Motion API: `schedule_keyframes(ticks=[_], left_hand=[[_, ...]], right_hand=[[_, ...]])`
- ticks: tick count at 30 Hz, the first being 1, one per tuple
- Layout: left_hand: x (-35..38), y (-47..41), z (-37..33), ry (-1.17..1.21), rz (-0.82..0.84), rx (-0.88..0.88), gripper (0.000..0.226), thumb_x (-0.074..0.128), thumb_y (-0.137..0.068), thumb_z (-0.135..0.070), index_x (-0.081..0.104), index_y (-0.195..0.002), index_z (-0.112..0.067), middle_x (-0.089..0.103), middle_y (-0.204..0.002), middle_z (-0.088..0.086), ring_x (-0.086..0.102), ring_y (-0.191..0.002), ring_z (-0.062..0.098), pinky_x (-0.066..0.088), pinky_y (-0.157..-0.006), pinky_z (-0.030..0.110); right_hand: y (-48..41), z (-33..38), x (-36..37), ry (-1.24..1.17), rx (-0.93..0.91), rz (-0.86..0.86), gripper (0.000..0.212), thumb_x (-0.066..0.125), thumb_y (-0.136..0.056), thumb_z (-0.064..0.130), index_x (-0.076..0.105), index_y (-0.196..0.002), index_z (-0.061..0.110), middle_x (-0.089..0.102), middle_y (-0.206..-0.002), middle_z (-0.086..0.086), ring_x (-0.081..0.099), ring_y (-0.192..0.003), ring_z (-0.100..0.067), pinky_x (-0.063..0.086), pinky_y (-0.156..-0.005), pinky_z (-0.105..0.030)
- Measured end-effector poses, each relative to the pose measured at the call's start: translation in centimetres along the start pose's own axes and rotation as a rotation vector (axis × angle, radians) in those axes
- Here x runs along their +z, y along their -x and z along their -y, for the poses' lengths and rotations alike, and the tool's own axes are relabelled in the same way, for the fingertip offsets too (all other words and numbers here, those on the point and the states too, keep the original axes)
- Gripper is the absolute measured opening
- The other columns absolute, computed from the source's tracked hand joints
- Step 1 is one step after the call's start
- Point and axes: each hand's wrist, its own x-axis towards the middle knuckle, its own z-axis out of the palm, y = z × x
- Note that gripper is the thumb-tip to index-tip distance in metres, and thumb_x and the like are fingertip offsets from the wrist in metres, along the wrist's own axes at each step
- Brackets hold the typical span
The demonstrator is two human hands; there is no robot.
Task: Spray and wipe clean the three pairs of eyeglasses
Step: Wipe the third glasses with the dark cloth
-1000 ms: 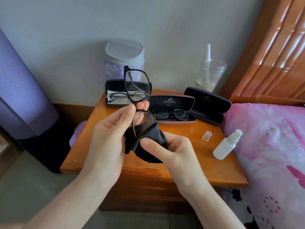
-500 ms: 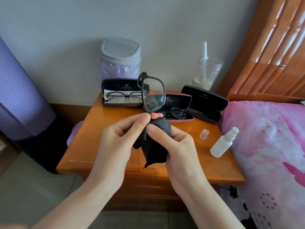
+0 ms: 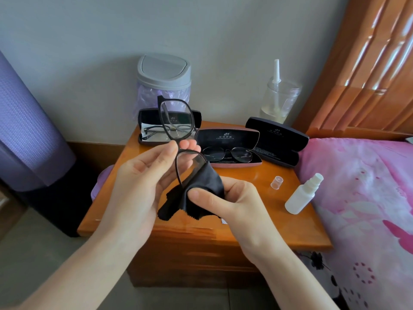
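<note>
Bed (image 3: 362, 198): cut off at the right edge.
Nightstand (image 3: 257, 211): front hidden in part by both forearms.
Left hand (image 3: 138, 184): raised over the nightstand, palm to camera, thumb and fingers pinching the glasses (image 3: 176, 118) at the bridge. The frame stands on end, and its upper lens covers part of the thin pair (image 3: 154, 130) in the rear open case (image 3: 145, 117).
Right hand (image 3: 234, 198): lower, thumb on top, gripping the cloth (image 3: 201, 189) folded over the lower lens; fingers hidden beneath.
Round pair (image 3: 226, 154): lies in the pink case (image 3: 225, 137).
Bottle (image 3: 300, 196): near the bed.
Cap (image 3: 276, 182): off, near the bottle, not touching it.
</note>
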Motion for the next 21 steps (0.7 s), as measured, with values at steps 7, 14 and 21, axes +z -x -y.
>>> schedule_keyframes(ticks=[7,14,21], left_hand=[[0.4,0.2,0.4,-0.043,0.000,0.021,0.022,0.057,-0.079,-0.027,0.078,-0.081,-0.021,0.076,-0.093,0.001,0.071,-0.091,0.013,0.054,-0.070,0.017],[1.3,1.2,1.2,-0.154,0.053,0.024,0.021,0.060,-0.074,-0.030,0.078,-0.084,-0.024,0.076,-0.089,-0.002,0.071,-0.091,0.009,0.053,-0.066,0.014],[1.2,1.1,1.4,-0.184,0.043,0.048,0.025,0.061,-0.071,-0.035,0.077,-0.085,-0.022,0.076,-0.085,-0.001,0.070,-0.088,0.009,0.054,-0.070,0.015]], right_hand=[[-0.2,-0.2,0.1,-0.043,0.036,-0.024,0.025,0.069,-0.075,0.021,0.073,-0.092,0.003,0.074,-0.085,-0.013,0.070,-0.082,-0.020,0.055,-0.074,-0.023],[-0.4,0.1,0.2,-0.239,0.063,-0.135,0.024,0.070,-0.071,0.024,0.075,-0.088,0.008,0.074,-0.081,-0.009,0.071,-0.078,-0.020,0.054,-0.067,-0.024],[-0.2,0.2,0.6,-0.286,0.076,-0.243,0.030,0.068,-0.070,0.033,0.075,-0.089,0.010,0.074,-0.083,-0.009,0.071,-0.081,-0.017,0.054,-0.068,-0.020]])
